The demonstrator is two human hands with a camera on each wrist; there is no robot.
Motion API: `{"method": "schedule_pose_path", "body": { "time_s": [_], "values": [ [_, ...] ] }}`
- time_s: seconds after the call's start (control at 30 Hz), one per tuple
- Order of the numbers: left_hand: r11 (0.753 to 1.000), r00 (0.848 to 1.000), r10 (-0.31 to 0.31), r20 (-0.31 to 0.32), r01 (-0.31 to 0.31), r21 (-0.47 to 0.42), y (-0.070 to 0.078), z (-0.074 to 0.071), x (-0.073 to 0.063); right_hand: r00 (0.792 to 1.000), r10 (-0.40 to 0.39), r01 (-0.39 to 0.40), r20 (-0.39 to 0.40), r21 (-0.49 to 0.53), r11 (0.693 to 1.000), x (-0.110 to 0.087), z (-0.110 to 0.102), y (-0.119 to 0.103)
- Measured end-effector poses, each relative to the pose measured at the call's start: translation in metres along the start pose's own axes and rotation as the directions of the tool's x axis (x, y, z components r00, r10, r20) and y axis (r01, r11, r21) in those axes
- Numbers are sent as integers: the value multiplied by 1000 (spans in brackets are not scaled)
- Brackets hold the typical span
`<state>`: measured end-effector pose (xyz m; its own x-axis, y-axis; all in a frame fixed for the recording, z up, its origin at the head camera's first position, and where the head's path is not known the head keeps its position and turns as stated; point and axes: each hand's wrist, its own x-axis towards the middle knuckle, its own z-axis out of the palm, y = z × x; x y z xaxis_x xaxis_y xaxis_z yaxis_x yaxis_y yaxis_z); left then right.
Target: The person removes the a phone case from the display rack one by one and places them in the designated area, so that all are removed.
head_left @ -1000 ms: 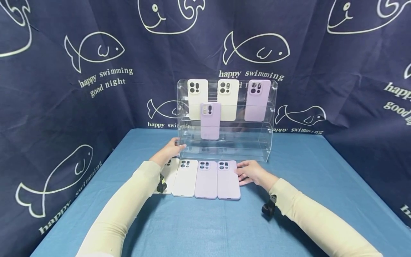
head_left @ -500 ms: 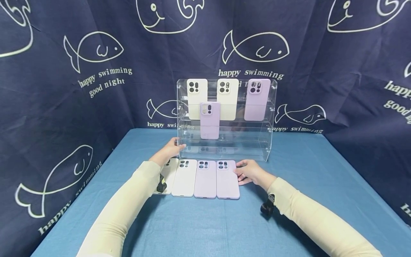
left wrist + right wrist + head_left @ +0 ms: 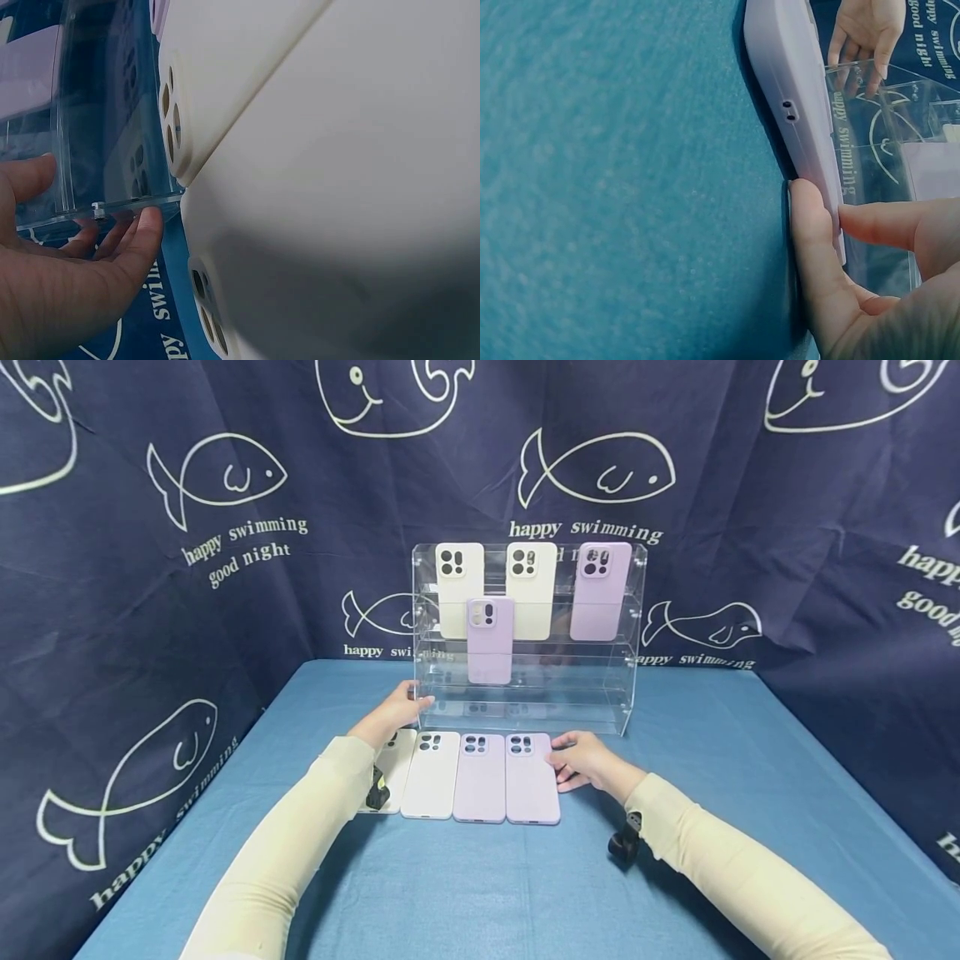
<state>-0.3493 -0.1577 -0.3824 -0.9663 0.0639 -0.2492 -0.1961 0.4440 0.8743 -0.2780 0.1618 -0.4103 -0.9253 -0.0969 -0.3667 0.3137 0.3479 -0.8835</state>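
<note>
My left hand (image 3: 392,708) grips the left side panel of a clear acrylic display stand (image 3: 532,718). In the left wrist view, its thumb lies inside the panel and the other fingers outside. On the blue cloth before the stand, two white phone cases (image 3: 431,781) and two purple ones lie side by side; my left forearm partly covers the leftmost. My right hand (image 3: 590,763) pinches the right edge of the rightmost purple phone case (image 3: 532,789). The right wrist view shows that case (image 3: 787,82) edge-on, with thumb and fingers on either side of it.
On the stand's upper tier lean two white cases (image 3: 531,602) and a purple case (image 3: 600,597). One purple case (image 3: 491,652) leans on the tier below, overlapping the white ones. A dark blue fish-print curtain (image 3: 420,485) hangs behind and at both sides.
</note>
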Motion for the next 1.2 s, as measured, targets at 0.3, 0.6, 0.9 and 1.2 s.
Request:
{"method": "schedule_pose_path", "body": {
  "time_s": [0.3,0.6,0.9,1.2],
  "values": [
    [1000,1000,-2,-6,3,23,2,1,-1,1000,7,-7,7,24,1000,-3,-3,1],
    [1000,1000,-5,2,5,9,0,1,1,999,-11,8,43,73,997,-5,-8,3],
    [1000,1000,-4,8,4,4,0,1,2,995,-52,43,85,108,993,-8,-13,1],
    [1000,1000,-17,22,17,-10,1,-1,2,986,-101,83,137,130,988,-12,-17,-5]
  ]
}}
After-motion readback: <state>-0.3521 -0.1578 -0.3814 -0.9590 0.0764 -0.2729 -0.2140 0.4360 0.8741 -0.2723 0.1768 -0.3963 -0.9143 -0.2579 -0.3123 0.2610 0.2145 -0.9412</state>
